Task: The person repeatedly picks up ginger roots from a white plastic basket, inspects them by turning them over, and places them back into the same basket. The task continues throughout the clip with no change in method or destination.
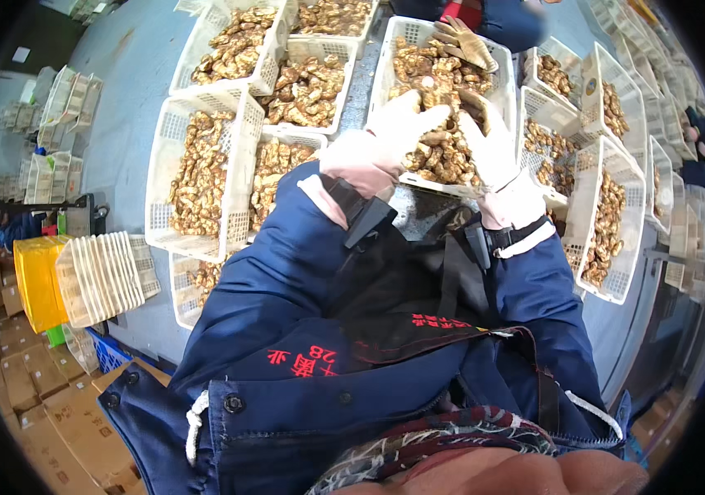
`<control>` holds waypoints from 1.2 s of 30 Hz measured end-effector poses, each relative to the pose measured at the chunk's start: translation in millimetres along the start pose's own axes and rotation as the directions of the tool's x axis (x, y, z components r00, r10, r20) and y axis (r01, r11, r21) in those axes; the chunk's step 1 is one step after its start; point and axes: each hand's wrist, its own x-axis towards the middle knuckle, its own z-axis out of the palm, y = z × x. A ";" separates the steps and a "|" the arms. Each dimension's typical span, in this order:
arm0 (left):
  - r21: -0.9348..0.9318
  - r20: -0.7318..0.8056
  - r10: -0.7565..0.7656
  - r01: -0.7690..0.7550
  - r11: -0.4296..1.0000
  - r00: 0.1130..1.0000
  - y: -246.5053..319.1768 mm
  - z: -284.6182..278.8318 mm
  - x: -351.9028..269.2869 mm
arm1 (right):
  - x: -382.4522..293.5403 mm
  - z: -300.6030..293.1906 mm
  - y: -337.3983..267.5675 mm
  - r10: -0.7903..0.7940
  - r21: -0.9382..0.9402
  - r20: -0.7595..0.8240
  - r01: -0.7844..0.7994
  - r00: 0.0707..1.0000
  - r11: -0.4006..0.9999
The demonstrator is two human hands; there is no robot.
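A white plastic crate (pixel 382 80) of brown mushrooms (pixel 433 162) stands right in front of me. My left hand (pixel 399 127), in a white glove, reaches over its left side with fingers apart, above the heap. From the right, my right hand (pixel 490 139) dips into the same crate, thumb and a brown-stained finger spread. I see nothing gripped in either hand, though the undersides of the fingers are hidden. Both wrists carry black strapped devices. At the crate's far right corner, another person's gloved hand (pixel 467 46) rests over the mushrooms.
Left of the crate sit several more mushroom crates (pixel 160 167), some stacked. Others (pixel 631 185) line the right side. Nested white crates (pixel 102 278) lie beside a yellow box (pixel 40 281), with cardboard cartons (pixel 74 427) below. Another person (pixel 513 21) is across from me.
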 end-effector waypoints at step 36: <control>-0.474 -0.346 -0.010 -0.166 0.865 0.938 24.0 -17.1 22.3 | 110.0 7.8 241.0 0.519 -0.872 0.260 -0.033 0.814 0.489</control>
